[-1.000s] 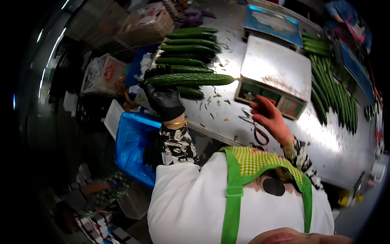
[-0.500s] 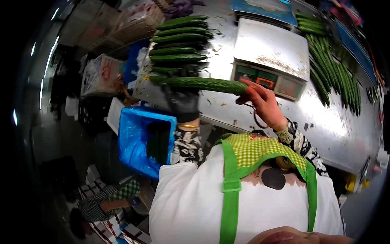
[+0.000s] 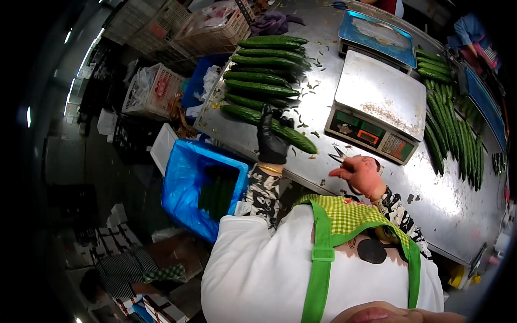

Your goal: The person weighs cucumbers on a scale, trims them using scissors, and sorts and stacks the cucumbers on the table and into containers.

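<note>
While clasping a cucumber [image 3: 302, 142] in the fingers [image 3: 266, 123] of the left hand [image 3: 273, 142], holds the right hand [image 3: 363, 175] half-bent over partly hidden scissors [image 3: 337, 155]; cannot tell whether gripping.

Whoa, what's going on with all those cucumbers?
A person's left hand, in a black glove, holds one cucumber beside a row of cucumbers on a metal table. The bare right hand is at some scissors, but I can't tell whether it grips them. A scale sits just beyond.
</note>
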A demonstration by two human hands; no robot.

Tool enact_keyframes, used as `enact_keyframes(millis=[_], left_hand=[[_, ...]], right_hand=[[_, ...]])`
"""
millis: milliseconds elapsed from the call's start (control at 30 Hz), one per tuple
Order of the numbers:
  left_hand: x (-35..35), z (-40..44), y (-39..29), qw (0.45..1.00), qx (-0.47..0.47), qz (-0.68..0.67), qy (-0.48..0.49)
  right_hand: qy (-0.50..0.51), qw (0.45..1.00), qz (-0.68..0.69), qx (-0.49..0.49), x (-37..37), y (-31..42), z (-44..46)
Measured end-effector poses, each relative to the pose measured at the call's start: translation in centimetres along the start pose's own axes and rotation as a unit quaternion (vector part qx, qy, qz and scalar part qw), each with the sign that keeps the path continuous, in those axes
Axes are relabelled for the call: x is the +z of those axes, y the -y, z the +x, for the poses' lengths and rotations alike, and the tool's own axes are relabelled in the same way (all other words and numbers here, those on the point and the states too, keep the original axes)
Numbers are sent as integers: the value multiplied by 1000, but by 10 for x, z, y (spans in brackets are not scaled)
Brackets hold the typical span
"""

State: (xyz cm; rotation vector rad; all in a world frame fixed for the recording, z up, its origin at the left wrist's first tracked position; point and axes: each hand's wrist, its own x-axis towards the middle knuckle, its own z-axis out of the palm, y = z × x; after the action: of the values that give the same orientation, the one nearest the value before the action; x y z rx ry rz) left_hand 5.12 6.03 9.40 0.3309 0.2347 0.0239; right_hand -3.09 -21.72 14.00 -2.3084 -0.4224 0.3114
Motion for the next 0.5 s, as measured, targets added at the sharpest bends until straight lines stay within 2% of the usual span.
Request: enact_keyframes(millis=[33, 67, 167, 233, 300, 400, 433, 467, 500], left_hand=[[-3, 4, -9, 1000, 4, 22, -7], [-3, 4, -14, 999, 18, 41, -5], [0, 1, -27, 992, 66, 111, 2], [1, -3, -31, 988, 82, 127, -4], [-15, -5, -34, 998, 46, 52, 0], [-35, -20, -37, 995, 50, 82, 3], [-60, -17, -35, 960, 131, 247, 15], [-84, -14, -33, 891, 215, 400, -1], [-80, -20, -37, 831, 239, 502, 10]], right_hand=[[41, 998, -54, 2, 1, 0, 3], [63, 997, -53, -10, 6, -5, 7], [-39, 988, -55, -139, 2, -11, 32], [-21, 991, -40, -128, -14, -4, 56], [-31, 991, -39, -128, -32, 12, 87], [-41, 983, -68, -168, -41, 26, 147], [-131, 953, -103, -253, -29, 11, 173], [-126, 957, -76, -248, -21, -1, 202], [-121, 961, -50, -245, -15, -11, 230]])
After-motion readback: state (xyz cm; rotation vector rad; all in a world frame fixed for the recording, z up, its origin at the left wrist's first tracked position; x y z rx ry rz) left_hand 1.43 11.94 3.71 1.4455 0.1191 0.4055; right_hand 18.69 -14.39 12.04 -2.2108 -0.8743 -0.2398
